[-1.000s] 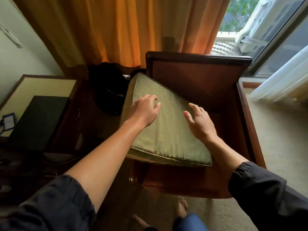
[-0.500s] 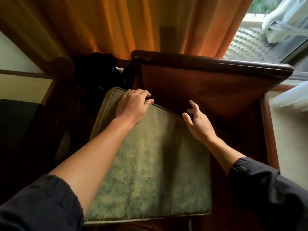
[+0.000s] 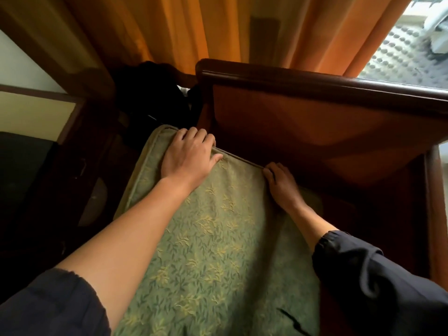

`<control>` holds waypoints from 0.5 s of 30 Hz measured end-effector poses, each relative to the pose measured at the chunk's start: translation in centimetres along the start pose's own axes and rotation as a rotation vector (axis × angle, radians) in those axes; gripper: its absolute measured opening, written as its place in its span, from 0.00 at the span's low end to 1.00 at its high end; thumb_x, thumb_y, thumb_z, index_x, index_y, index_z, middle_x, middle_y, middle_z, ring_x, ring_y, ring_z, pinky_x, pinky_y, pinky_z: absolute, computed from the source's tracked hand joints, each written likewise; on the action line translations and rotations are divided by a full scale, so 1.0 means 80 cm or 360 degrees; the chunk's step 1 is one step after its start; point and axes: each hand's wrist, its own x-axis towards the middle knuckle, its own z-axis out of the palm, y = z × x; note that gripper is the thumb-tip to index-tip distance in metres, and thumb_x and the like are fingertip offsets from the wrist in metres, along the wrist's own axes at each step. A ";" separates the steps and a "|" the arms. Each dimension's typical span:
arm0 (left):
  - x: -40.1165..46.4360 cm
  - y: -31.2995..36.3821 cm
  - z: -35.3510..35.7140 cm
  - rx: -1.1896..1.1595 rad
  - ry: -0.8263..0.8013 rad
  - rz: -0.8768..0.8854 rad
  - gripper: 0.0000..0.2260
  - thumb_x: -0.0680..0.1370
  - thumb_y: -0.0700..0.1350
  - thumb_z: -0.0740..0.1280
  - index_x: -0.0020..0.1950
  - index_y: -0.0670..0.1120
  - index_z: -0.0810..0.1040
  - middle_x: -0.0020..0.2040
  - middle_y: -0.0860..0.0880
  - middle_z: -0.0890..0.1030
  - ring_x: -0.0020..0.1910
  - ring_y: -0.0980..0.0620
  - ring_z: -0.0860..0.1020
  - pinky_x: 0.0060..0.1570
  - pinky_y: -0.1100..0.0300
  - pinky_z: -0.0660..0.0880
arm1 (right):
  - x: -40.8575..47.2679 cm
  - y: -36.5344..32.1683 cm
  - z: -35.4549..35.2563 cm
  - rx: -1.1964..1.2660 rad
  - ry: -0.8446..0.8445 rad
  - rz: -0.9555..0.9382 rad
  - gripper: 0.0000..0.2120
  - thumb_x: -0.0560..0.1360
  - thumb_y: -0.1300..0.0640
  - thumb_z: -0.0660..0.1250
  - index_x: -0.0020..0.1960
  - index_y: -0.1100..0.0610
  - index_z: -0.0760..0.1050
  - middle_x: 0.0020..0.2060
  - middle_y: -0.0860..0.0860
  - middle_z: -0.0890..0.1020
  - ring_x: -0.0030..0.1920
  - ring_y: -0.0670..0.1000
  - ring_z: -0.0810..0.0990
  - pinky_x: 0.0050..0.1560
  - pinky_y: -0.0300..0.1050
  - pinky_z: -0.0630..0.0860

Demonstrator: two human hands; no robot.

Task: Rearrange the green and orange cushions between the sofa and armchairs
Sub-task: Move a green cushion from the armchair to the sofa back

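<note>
Daylight reaches me from the window (image 3: 409, 44) at two o'clock and glows through the orange curtain (image 3: 194, 32) at twelve, so the top of my view is warm and bright while the nine o'clock side sinks into near-black shadow with little detail. The left hand (image 3: 190, 155) and its forearm catch the light well, the right hand (image 3: 282, 186) at three o'clock sits in shade, and the green cushion (image 3: 218, 251) is evenly lit and sharp enough to show its leaf pattern. The wide lens bends the chair back (image 3: 315, 81) into a curve, and the edges look soft, with slight blur on the sleeves at five and seven o'clock.
</note>
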 end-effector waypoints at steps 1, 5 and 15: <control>0.002 0.001 0.001 -0.0010 0.0012 -0.0006 0.16 0.79 0.59 0.59 0.53 0.48 0.76 0.50 0.48 0.79 0.52 0.46 0.74 0.57 0.51 0.66 | 0.001 0.000 0.000 0.0018 0.0011 -0.0019 0.12 0.83 0.53 0.57 0.48 0.57 0.74 0.44 0.53 0.76 0.48 0.56 0.74 0.43 0.46 0.62; 0.001 0.008 -0.004 -0.0066 0.0028 0.0005 0.13 0.79 0.58 0.60 0.50 0.50 0.76 0.47 0.50 0.79 0.51 0.48 0.75 0.55 0.52 0.66 | -0.008 -0.007 -0.011 0.0084 0.0043 -0.0023 0.14 0.84 0.50 0.55 0.46 0.56 0.73 0.42 0.52 0.79 0.44 0.53 0.77 0.44 0.52 0.72; -0.158 0.004 -0.060 -0.0212 0.0085 0.0057 0.09 0.82 0.53 0.58 0.48 0.50 0.73 0.38 0.53 0.78 0.39 0.50 0.78 0.42 0.53 0.68 | -0.121 -0.067 -0.041 -0.0299 -0.0136 -0.0547 0.11 0.81 0.47 0.60 0.59 0.51 0.69 0.35 0.47 0.78 0.35 0.58 0.80 0.34 0.48 0.73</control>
